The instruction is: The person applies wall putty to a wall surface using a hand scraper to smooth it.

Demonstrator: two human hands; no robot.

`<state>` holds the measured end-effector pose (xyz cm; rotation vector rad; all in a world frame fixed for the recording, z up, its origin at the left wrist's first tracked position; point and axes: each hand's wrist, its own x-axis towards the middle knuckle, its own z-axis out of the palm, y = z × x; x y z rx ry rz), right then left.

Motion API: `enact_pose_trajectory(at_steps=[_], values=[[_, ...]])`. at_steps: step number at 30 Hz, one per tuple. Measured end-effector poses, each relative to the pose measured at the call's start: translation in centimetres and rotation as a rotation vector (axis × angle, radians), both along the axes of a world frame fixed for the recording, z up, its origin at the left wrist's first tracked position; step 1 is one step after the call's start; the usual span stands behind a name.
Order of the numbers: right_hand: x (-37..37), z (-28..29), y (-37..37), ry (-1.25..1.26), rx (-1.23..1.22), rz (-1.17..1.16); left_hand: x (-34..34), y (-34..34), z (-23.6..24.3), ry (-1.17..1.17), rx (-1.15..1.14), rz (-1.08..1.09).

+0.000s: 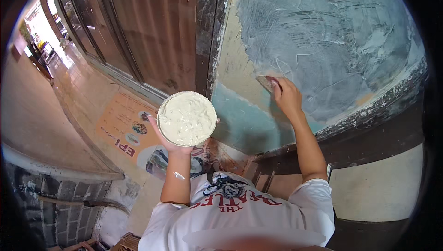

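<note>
My left hand (177,147) holds up a round tub of cream-coloured paste (187,118), its fingers wrapped around the tub from below. The paste fills it near the rim and its surface is lumpy. In my right hand (289,97) is a flat scraper (265,83), pinched between thumb and fingers. Its blade lies at the wall (318,43), beside the border between grey-blue smeared plaster and a beige strip; whether it touches cannot be made out. A white smear of paste (179,175) marks my left forearm.
Left of the wall stands a dark-framed door or window with a brown curtain (152,29). An orange printed banner (124,126) lies on the tiled floor below. A grey brick wall with a hose (69,200) is at lower left. Dark trim (369,135) runs under the plaster.
</note>
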<state>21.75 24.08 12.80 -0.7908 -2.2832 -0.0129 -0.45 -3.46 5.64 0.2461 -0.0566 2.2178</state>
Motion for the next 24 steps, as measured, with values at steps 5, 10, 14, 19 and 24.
enact_pose_trajectory(at_steps=[5, 10, 14, 19, 24], values=[[-0.1, 0.4, 0.7, -0.018, 0.022, -0.044, -0.1, 0.4, -0.6, -0.012, -0.110, 0.026], [0.2, 0.7, -0.6, 0.035, -0.025, 0.008, 0.1, 0.8, -0.9, -0.019, 0.077, -0.037], [0.3, -0.5, -0.1, -0.087, -0.024, -0.067, 0.3, 1.2, -0.5, 0.060, 0.083, -0.069], [-0.1, 1.4, 0.3, -0.005, 0.009, -0.058, 0.0, 1.1, -0.7, 0.072, 0.059, -0.036], [0.2, -0.7, 0.3, -0.031, 0.001, -0.020, -0.1, 1.3, -0.7, 0.111, 0.154, -0.067]])
